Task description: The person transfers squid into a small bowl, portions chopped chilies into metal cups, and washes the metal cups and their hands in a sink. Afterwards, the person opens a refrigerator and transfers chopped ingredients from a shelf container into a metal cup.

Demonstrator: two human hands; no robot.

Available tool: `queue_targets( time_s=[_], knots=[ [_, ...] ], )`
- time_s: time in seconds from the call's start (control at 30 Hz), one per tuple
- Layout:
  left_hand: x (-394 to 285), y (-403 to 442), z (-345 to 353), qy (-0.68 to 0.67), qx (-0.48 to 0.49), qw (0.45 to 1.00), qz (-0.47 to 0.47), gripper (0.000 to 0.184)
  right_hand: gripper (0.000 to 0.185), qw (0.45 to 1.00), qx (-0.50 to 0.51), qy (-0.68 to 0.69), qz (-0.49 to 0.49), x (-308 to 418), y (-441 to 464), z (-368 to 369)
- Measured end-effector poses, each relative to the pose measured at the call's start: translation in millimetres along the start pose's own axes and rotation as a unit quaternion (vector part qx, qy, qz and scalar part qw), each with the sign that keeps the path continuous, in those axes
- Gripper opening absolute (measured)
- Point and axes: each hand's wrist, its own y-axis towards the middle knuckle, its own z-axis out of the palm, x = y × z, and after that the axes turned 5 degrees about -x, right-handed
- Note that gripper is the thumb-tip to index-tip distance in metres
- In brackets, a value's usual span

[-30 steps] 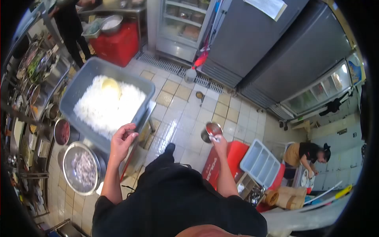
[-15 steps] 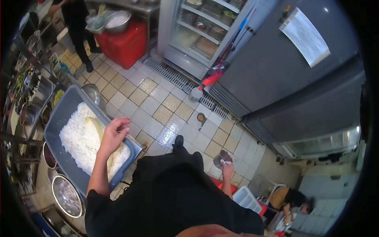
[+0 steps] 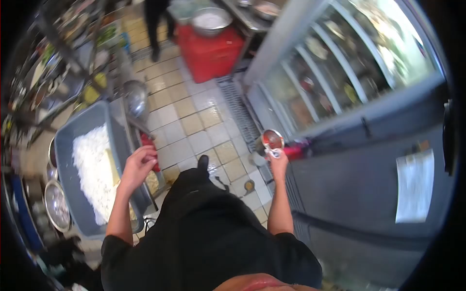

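My right hand (image 3: 277, 167) is closed around the handle of a small metal cup (image 3: 266, 140), held out in front of me near the fridge. Red shows inside the cup; whether it is contents or a reflection I cannot tell. My left hand (image 3: 138, 169) hovers at the right edge of a large grey plastic tub (image 3: 61, 160), fingers loosely bent and apart, with nothing in them. White rice (image 3: 93, 169) fills much of the tub. A pale, curved scoop-like piece (image 3: 112, 165) lies in the rice, partly behind my hand.
A glass-door fridge (image 3: 310, 63) stands ahead right, beside a grey steel door (image 3: 349, 179) with a paper sheet (image 3: 415, 186). A red bin (image 3: 208, 56) carries a metal bowl (image 3: 211, 20). Another person's legs (image 3: 154, 24) stand far back. Metal bowls (image 3: 57, 206) sit left of the tub.
My view and body have turned, bringing the fridge nearer. My right hand has moved forward and up with the cup. My left hand stays beside the tub, its fingers slightly more curled.
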Motion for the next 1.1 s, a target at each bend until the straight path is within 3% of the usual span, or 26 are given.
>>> queue_targets(
  time_s=[0.03, 0.1, 0.2, 0.33, 0.43, 0.6, 0.67, 0.73, 0.87, 1.0, 1.1],
  knots=[
    [5.0, 13.7, -0.6, 0.007, -0.01, 1.0, -0.005, 0.02, 0.018, 0.999, -0.005, -0.041, -0.029, 3.2, 19.8, 18.0],
    [-1.1, 43.0, -6.9, 0.045, -0.025, 0.999, -0.013, 0.02, 0.019, 0.999, 0.017, 0.007, -0.035, -14.5, 57.4, 57.4],
    [3.0, 83.3, -12.6, 0.018, -0.053, 0.998, -0.014, 0.019, 0.018, 0.997, 0.058, 0.048, 0.026, 8.9, 95.0, 105.6],
    [0.9, 123.6, -22.7, 0.059, -0.091, 0.993, -0.039, 0.021, 0.017, 0.989, 0.14, 0.053, 0.011, 43.2, 149.2, 163.8],
    [-2.7, 141.1, -29.4, 0.034, -0.115, 0.989, -0.09, 0.023, 0.018, 0.98, 0.195, 0.039, -0.025, 63.3, 197.1, 207.5],
    [2.5, 169.2, -37.9, 0.084, -0.249, 0.951, -0.161, 0.021, 0.021, 0.958, 0.267, 0.015, -0.107, 90.0, 284.5, 310.1],
    [2.4, 188.7, -36.0, 0.096, -0.289, 0.937, -0.172, 0.021, 0.024, 0.948, 0.299, 0.002, -0.112, 146.5, 305.0, 345.6],
    [-2.2, 212.1, -31.5, 0.104, -0.311, 0.928, -0.18, 0.022, 0.025, 0.923, 0.334, 0.009, -0.192, 161.8, 336.1, 399.5],
    [-20.0, 248.1, -34.3, 0.109, -0.334, 0.92, -0.171, 0.024, 0.023, 0.875, 0.449, 0.069, -0.167, 250.6, 346.7, 485.1],
    [-12.9, 259.9, -28.0, 0.142, -0.391, 0.881, -0.223, 0.022, 0.024, 0.808, 0.542, 0.122, -0.196, 321.1, 341.2, 546.7],
    [1.0, 276.0, -18.8, 0.095, -0.409, 0.862, -0.285, 0.02, 0.022, 0.779, 0.576, 0.122, -0.217, 379.9, 330.1, 563.5]
  ],
)
